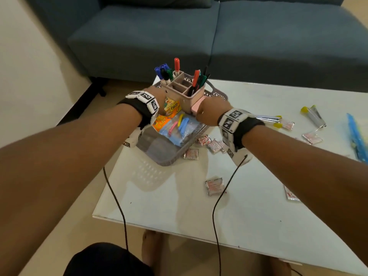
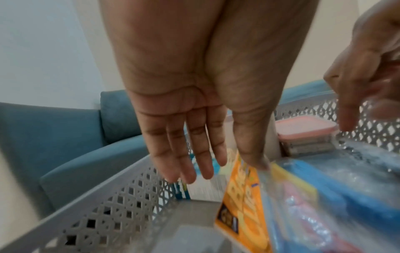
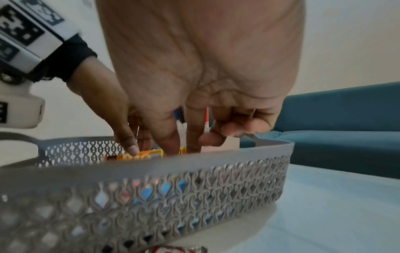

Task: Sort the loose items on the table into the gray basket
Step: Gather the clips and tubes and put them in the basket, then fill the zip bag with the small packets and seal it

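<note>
While both hands work inside the basket, the sort stands roughly half done, judging by what lies where.

Basket (image 1: 171,156): gray lattice tray at the table's (image 1: 258,196) far left corner, one end hanging past the edge.
Already in: pen holder (image 1: 184,92) with markers, standing at the basket's far end; orange packet (image 2: 240,205); clear bag of clips (image 1: 179,128); small pink-lidded box (image 2: 303,130) beside the holder.
Left hand (image 2: 190,119): fingers straight and relaxed, pointing down into the basket over the orange packet; it grips nothing that shows.
Right hand (image 3: 203,102): reaches over the near wall, index finger extended down, other fingers curled under; whether they pinch anything I cannot tell.
Still out: several foil sachets (image 1: 214,186) scattered on the table, some just beside the basket wall; a stapler (image 1: 267,118) behind the right wrist; a yellow-capped tube (image 1: 314,116) farther right; a blue packet (image 1: 356,136) at the right edge.
Left to do: gather those loose pieces, the sachets being the most numerous, and likely fiddly since they lie flat on the smooth top.
Risk: the overhanging basket could tip if pressed at its outer end.
</note>
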Available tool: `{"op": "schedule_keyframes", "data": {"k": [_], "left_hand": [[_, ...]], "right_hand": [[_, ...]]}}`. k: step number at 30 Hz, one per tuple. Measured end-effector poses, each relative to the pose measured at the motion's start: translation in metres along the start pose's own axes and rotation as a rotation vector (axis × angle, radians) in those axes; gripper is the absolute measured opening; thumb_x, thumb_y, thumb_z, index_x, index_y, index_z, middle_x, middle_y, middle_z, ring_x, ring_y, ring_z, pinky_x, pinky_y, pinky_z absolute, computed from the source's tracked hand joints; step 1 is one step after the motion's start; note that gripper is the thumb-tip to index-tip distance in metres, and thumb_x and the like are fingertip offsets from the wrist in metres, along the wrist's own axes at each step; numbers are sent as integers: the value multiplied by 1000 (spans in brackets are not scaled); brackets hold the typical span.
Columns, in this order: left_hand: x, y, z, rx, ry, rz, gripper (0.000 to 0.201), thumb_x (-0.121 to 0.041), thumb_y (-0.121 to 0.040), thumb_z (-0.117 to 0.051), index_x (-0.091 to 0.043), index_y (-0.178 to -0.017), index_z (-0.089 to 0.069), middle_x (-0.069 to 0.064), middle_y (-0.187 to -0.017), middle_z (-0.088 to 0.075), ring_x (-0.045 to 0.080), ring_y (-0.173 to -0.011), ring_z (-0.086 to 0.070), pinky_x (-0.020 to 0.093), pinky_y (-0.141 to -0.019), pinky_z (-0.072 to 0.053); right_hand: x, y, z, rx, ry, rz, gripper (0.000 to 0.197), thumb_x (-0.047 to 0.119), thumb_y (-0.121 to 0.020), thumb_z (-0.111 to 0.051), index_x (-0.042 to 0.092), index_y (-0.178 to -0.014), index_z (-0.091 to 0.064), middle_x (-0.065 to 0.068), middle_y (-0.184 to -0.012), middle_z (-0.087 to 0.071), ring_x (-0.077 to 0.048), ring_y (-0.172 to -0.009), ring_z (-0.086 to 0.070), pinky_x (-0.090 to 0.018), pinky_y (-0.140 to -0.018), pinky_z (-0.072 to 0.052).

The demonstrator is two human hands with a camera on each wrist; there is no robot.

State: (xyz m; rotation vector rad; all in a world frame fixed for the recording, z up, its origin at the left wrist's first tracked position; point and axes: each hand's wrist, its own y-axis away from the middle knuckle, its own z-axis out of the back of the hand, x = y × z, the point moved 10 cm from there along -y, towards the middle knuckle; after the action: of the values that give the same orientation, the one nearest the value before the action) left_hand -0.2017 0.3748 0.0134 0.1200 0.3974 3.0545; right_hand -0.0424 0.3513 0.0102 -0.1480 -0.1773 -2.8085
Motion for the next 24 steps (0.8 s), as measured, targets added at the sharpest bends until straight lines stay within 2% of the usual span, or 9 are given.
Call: {"op": "schedule_keyframes", "data": {"k": [2, 4, 6, 9, 13, 16, 19, 22, 24], "left_hand": [[-3, 17, 23, -62, 47, -2, 31, -43, -81, -74, -13, -91, -70, 6, -95, -70, 27, -85, -65, 38, -78, -56], [-13, 40, 44, -124, 115, -47, 27, -39, -86, -69, -15, -98, -71, 4, -97, -70, 24, -86, -65, 38, -80, -55], [-30, 68, 60, -161, 194, -95, 19, -36, -90, -66, -19, -98, -70, -3, -93, -65, 17, -85, -61, 31, -78, -49], [-73, 114, 71, -223, 328, -209, 18, -35, -91, -65, -22, -103, -70, -8, -91, -63, 9, -83, -58, 24, -76, -43], [-152, 147, 29, -145, 499, -324, 24, -37, -91, -65, -21, -108, -70, -6, -102, -69, 11, -91, -63, 25, -80, -49], [-222, 157, -30, -14, 506, -368, 41, -39, -89, -68, -18, -124, -64, -1, -124, -66, 17, -116, -59, 25, -97, -42], [-276, 161, -95, 182, 390, -360, 83, -50, -86, -68, -13, -151, -33, 8, -159, -29, 25, -146, -27, 32, -118, -21], [-305, 168, -135, 287, 269, -353, 116, -55, -80, -72, -6, -156, 0, 14, -164, 12, 31, -151, 7, 43, -123, -3], [-308, 169, -142, 275, 283, -339, 119, -53, -80, -72, -6, -155, 8, 13, -162, 20, 31, -150, 15, 44, -122, 2]], "right_hand": [[-14, 22, 24, -86, -147, -15, 26, 34, -92, -59, 18, -108, -72, -5, -109, -69, -22, -96, -63, -31, -82, -54], [-30, 59, 45, -144, -287, -22, 22, 31, -94, -59, 20, -107, -73, -3, -112, -69, -17, -93, -62, -19, -72, -46], [-47, 102, 59, -187, -387, -24, 17, 32, -93, -62, 23, -103, -73, 2, -100, -70, -11, -81, -59, -13, -61, -37], [-80, 170, 69, -279, -521, -73, 8, 33, -89, -66, 30, -89, -73, 15, -74, -65, -1, -68, -58, -12, -62, -41], [-132, 251, 53, -385, -729, -246, 5, 29, -87, -70, 29, -84, -74, 12, -66, -67, 0, -64, -62, -7, -61, -41], [-168, 289, 17, -399, -835, -363, 7, 27, -87, -70, 27, -83, -75, 8, -66, -71, -1, -60, -63, -20, -66, -50], [-195, 302, -20, -291, -767, -400, 7, 28, -88, -70, 28, -82, -73, 12, -70, -69, -5, -66, -63, -17, -66, -46], [-220, 298, -45, -196, -663, -434, 6, 34, -87, -68, 29, -87, -72, 9, -77, -69, -9, -76, -64, -14, -62, -39], [-234, 291, -56, -149, -628, -450, 10, 36, -87, -67, 28, -91, -73, 6, -81, -70, -11, -81, -65, -20, -64, -41]]}}
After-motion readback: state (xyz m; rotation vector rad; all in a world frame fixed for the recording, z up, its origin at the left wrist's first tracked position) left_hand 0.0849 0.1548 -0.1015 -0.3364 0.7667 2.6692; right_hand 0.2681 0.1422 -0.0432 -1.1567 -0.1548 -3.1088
